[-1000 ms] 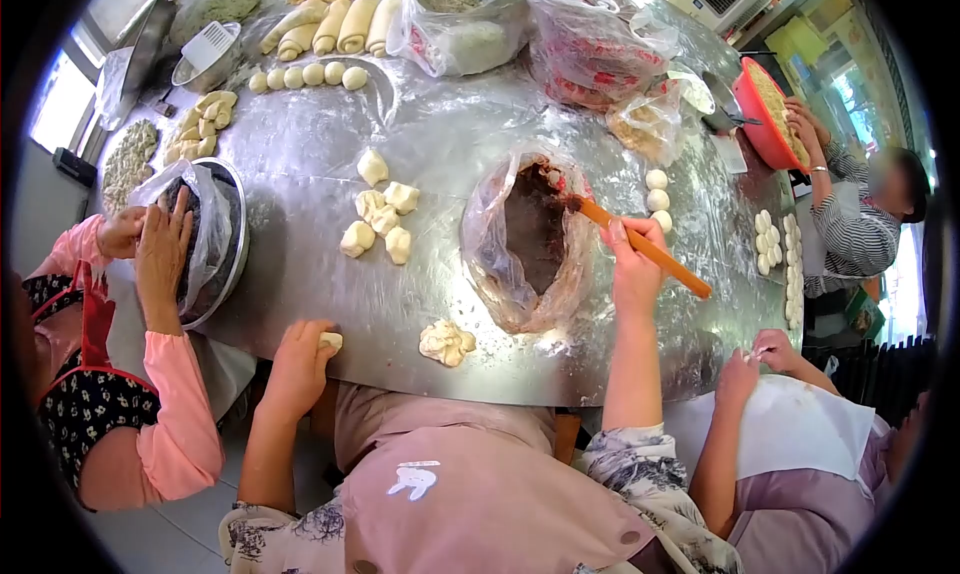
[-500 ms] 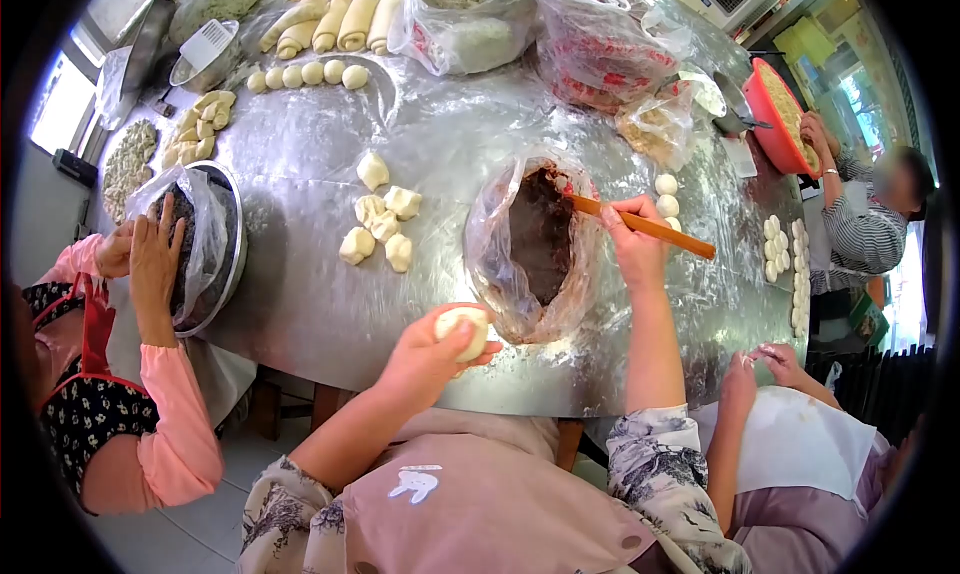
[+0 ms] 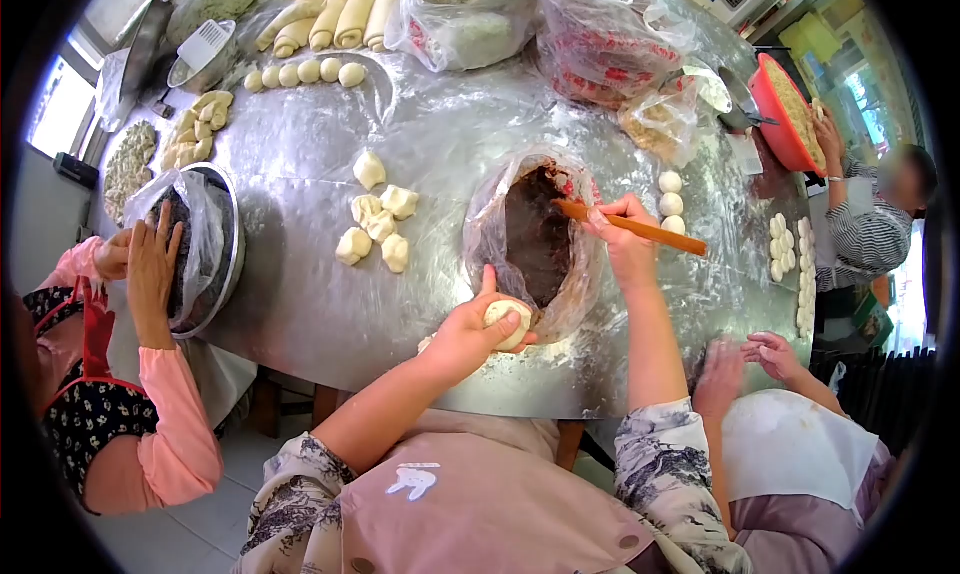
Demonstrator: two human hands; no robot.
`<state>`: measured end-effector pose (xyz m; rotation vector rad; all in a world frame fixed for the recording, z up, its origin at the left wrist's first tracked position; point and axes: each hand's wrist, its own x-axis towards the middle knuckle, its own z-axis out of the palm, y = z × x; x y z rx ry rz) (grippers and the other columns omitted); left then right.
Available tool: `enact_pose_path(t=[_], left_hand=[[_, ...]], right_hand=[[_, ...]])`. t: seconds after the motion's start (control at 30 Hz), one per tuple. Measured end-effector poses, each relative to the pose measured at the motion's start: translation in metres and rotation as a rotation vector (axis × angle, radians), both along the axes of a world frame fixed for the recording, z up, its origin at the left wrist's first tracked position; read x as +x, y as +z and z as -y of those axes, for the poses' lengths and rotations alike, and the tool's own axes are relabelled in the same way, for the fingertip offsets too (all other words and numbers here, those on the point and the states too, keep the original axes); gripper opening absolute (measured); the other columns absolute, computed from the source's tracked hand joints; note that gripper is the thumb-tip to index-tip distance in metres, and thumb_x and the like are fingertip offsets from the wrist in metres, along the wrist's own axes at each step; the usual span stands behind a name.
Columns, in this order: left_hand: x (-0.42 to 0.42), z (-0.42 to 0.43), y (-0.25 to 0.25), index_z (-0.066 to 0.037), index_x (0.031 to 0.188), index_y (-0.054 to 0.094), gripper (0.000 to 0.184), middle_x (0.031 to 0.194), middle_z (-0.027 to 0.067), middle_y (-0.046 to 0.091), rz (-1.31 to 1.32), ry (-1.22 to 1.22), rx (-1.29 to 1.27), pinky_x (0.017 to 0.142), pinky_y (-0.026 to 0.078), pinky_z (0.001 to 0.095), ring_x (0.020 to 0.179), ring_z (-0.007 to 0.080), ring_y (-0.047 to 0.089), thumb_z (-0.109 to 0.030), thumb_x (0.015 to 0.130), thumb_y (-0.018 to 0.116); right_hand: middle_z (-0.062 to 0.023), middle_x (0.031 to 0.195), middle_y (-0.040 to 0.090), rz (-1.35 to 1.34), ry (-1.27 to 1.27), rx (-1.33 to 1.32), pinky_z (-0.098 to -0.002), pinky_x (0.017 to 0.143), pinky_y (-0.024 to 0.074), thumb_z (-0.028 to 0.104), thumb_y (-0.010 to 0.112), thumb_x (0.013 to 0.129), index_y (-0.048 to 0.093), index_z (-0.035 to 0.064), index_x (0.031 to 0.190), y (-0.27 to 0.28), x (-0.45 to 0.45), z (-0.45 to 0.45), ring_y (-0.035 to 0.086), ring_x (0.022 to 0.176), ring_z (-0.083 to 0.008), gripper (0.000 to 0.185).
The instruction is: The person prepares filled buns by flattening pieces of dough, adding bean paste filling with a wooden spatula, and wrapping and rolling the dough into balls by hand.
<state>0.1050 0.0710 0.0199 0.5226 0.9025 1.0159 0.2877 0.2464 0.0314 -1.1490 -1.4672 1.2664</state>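
Note:
My left hand (image 3: 478, 332) cups a round piece of pale dough (image 3: 510, 322) with the thumb pressed on it, at the near edge of a clear plastic bag (image 3: 480, 209). Dark red-brown paste (image 3: 533, 239) fills the open bag. Closed round a wooden spatula (image 3: 672, 238), my right hand (image 3: 628, 242) is above the bag's right rim. The spatula's far tip reaches into the paste. A bit of pale dough (image 3: 425, 344) shows behind my left wrist, mostly hidden. Several dough lumps (image 3: 377, 219) lie left of the bag, and white balls (image 3: 671, 204) sit to its right.
A co-worker's hands (image 3: 150, 264) are at a metal bowl (image 3: 238, 239) on the left. Another's hands (image 3: 745, 364) are close by on my right. Across the metal table (image 3: 300, 194) stand rolled dough (image 3: 355, 19), plastic bags (image 3: 600, 49) and a red basin (image 3: 785, 114) beside a third person.
My left hand has moved right and slightly up with the dough, reaching the bag's near edge. The spatula has shifted a little left and down in the paste. The right-hand co-worker's hands have parted.

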Motion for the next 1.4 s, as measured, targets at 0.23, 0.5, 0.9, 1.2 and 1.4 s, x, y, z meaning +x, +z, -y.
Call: enact_pose_path(t=[0.23, 0.5, 0.9, 1.2, 1.4], left_hand=[[-0.002, 0.002, 0.002, 0.008, 0.117, 0.047, 0.034, 0.143, 0.0085, 0.024, 0.102, 0.007, -0.045, 0.087, 0.054, 0.0312, 0.101, 0.026, 0.063, -0.018, 0.095, 0.053], [0.0, 0.004, -0.01, 0.008, 0.113, 0.05, 0.028, 0.146, 0.0109, 0.004, 0.248, 0.059, -0.067, 0.086, 0.054, 0.0305, 0.096, 0.023, 0.063, -0.015, 0.096, 0.05], [0.006, 0.003, -0.005, 0.0, 0.113, 0.054, 0.02, 0.151, 0.019, -0.021, 0.004, 0.091, 0.134, 0.084, 0.054, 0.029, 0.09, 0.0193, 0.066, -0.007, 0.095, 0.048], [0.005, 0.022, 0.048, -0.001, 0.115, 0.051, 0.021, 0.131, 0.0148, 0.045, -0.026, 0.444, 0.099, 0.087, 0.052, 0.0334, 0.101, 0.023, 0.061, -0.006, 0.096, 0.045], [-0.008, 0.006, 0.062, 0.002, 0.117, 0.048, 0.041, 0.113, 0.0125, 0.057, 0.55, 0.465, -0.188, 0.097, 0.044, 0.0369, 0.107, 0.025, 0.055, -0.032, 0.1, 0.034]], right_hand=[[-0.0058, 0.085, 0.059, -0.114, 0.037, -0.229, -0.0283, 0.069, 0.0574, 0.004, 0.064, 0.085, 0.05, 0.0051, 0.079, 0.002, -0.001, -0.004, 0.061, 0.075, -0.014, 0.015], [-0.0089, 0.083, 0.059, -0.243, 0.043, -0.468, -0.0281, 0.06, 0.0587, 0.003, 0.062, 0.085, 0.052, 0.0043, 0.08, 0.008, 0.001, -0.005, 0.062, 0.072, -0.0172, 0.011], [-0.0086, 0.082, 0.058, -0.513, 0.132, -0.474, -0.0302, 0.061, 0.0602, 0.003, 0.062, 0.085, 0.051, 0.0036, 0.083, 0.035, 0.013, 0.013, 0.063, 0.07, -0.0194, 0.012], [-0.0088, 0.077, 0.061, -0.085, 0.143, 0.488, -0.0291, 0.063, 0.0524, -0.005, 0.07, 0.076, 0.054, 0.0026, 0.075, 0.083, -0.01, 0.086, 0.065, 0.073, -0.0189, 0.018], [-0.0104, 0.081, 0.064, 0.126, 0.256, 0.98, -0.0323, 0.066, 0.0537, -0.004, 0.075, 0.066, 0.064, 0.0036, 0.078, 0.089, -0.03, 0.131, 0.066, 0.076, -0.0274, 0.017]])
